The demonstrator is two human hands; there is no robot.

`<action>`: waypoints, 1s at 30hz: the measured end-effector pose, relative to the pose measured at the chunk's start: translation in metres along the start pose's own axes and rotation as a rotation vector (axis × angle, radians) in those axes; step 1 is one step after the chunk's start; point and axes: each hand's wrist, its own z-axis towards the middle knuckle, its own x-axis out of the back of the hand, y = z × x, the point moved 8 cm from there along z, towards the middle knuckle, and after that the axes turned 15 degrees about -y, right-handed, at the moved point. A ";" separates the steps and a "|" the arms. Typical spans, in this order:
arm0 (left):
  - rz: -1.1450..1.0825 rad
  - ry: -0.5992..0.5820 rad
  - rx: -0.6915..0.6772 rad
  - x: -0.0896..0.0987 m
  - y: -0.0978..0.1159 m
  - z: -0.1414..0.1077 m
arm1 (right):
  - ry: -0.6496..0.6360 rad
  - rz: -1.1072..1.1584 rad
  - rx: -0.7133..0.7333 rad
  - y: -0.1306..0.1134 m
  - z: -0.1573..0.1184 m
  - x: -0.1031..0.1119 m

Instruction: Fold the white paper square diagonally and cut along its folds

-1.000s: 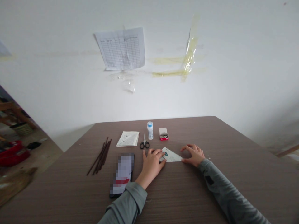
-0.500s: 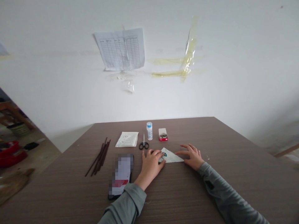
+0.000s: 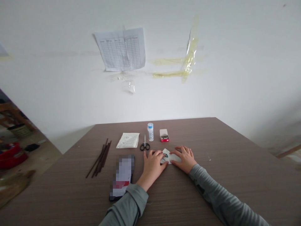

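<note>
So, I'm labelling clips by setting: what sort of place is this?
Probably a makeshift indoor workspace: a brown table with scissors lying on it, and a printed sheet hung above.

A blurred-screen phone [image 3: 122,176] lies at near left on a brown table [image 3: 223,135], right of dark sticks [image 3: 104,158]. Farther back sit a white packet [image 3: 128,141], scissors [image 3: 145,145], an upright bottle [image 3: 150,133] and an open box [image 3: 164,138]. A printed sheet [image 3: 122,50] and yellowed tape [image 3: 189,61] cling to the far wall [image 3: 240,62]; a red tub [image 3: 13,158] stands at far left.
</note>
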 end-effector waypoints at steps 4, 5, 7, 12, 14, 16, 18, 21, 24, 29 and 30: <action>-0.026 0.005 0.005 0.002 0.002 0.001 | -0.026 -0.007 -0.004 0.003 0.004 0.001; -0.031 0.002 0.009 0.003 0.002 0.001 | -0.030 -0.004 -0.006 0.003 0.004 0.001; -0.043 -0.011 0.019 0.004 0.003 0.000 | -0.018 0.005 -0.011 0.004 0.004 0.001; -0.065 -0.055 0.047 0.009 0.003 -0.002 | -0.008 0.038 -0.002 0.008 0.003 0.001; -0.069 -0.059 0.055 0.011 0.001 -0.003 | -0.039 0.050 0.005 0.009 0.005 0.002; -0.070 -0.057 0.060 0.013 -0.003 -0.003 | -0.078 0.064 0.007 0.011 0.006 0.002; -0.065 -0.055 0.062 0.014 -0.007 -0.004 | -0.104 0.071 0.003 0.012 0.007 0.003; -0.045 -0.051 0.067 0.017 -0.015 -0.007 | -0.113 0.072 -0.003 0.012 0.006 0.003; -0.040 -0.037 0.062 0.021 -0.022 -0.012 | -0.121 0.075 -0.001 0.011 0.006 0.003; -0.028 -0.029 0.079 0.025 -0.034 -0.020 | -0.124 0.074 -0.006 0.009 0.005 0.007; -0.020 -0.030 0.080 0.026 -0.036 -0.021 | -0.127 0.071 -0.009 0.009 0.005 0.007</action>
